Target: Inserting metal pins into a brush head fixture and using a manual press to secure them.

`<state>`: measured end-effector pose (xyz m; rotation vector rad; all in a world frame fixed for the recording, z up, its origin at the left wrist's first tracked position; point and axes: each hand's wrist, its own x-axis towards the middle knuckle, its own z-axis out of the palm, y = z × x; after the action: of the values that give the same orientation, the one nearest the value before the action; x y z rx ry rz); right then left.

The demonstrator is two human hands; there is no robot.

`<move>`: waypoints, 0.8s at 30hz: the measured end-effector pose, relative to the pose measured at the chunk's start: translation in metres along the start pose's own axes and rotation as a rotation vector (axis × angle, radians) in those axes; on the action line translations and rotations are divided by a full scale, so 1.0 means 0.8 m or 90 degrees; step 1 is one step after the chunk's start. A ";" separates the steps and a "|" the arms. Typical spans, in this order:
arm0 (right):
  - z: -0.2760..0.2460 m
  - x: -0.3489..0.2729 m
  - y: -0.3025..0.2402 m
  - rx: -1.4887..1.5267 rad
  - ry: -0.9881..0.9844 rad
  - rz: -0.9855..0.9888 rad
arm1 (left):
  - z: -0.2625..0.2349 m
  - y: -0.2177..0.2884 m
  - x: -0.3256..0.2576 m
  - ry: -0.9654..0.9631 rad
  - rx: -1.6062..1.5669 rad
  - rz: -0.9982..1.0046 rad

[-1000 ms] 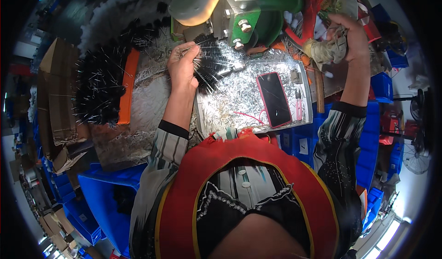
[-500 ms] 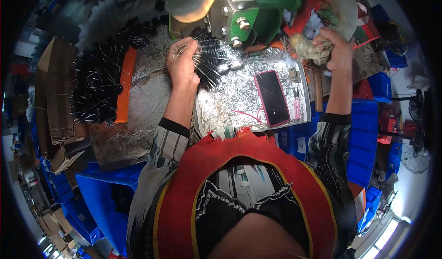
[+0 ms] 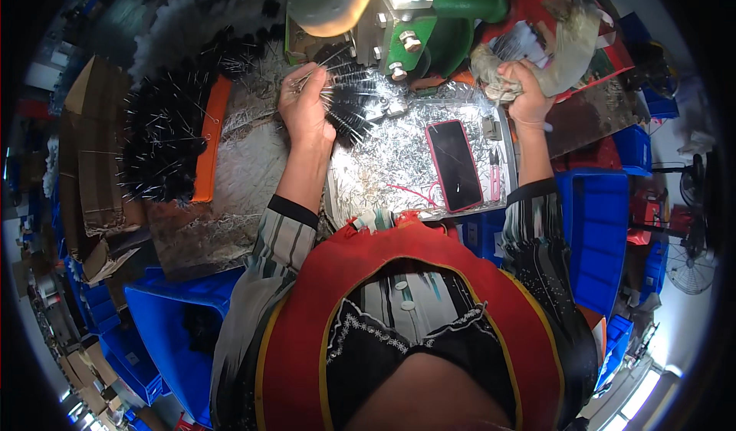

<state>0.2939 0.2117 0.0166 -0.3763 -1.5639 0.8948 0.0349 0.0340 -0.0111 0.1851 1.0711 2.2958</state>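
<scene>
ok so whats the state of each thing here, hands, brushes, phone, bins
left hand: closed on a bunch of black wire-stemmed brushes
right hand: closed on a crumpled rag
phone: flat on the foil-covered tray, screen dark
pile of black brushes: heaped loose at the left
blue bin: open; contents not visible
cardboard box: open

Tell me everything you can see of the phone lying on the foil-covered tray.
The phone is a slim dark slab with a red-pink edge, its screen black and blank. It lies flat and face up on the crinkled foil of the tray, long side running away from the person, slightly tilted. It sits right of centre, below the right hand; neither hand touches it. A small pink tool lies just beside it.
</scene>
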 end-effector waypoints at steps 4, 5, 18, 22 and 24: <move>0.008 0.028 -0.061 0.073 0.146 0.317 | -0.014 -0.002 -0.002 0.029 -0.004 0.022; 0.009 0.041 -0.077 0.042 0.126 0.379 | -0.016 -0.003 -0.001 0.036 0.004 0.037; -0.029 0.008 0.007 -0.436 -0.117 -0.315 | -0.001 -0.007 0.008 0.036 0.035 0.068; 0.014 0.007 -0.030 0.082 0.170 0.230 | 0.002 0.010 -0.007 -0.035 0.284 0.111; 0.013 0.015 -0.048 0.069 0.117 0.342 | -0.005 0.013 -0.013 -0.117 0.412 0.180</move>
<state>0.2911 0.1920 0.0528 -0.8004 -1.2531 1.3100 0.0377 0.0203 -0.0048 0.8288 1.7409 2.0258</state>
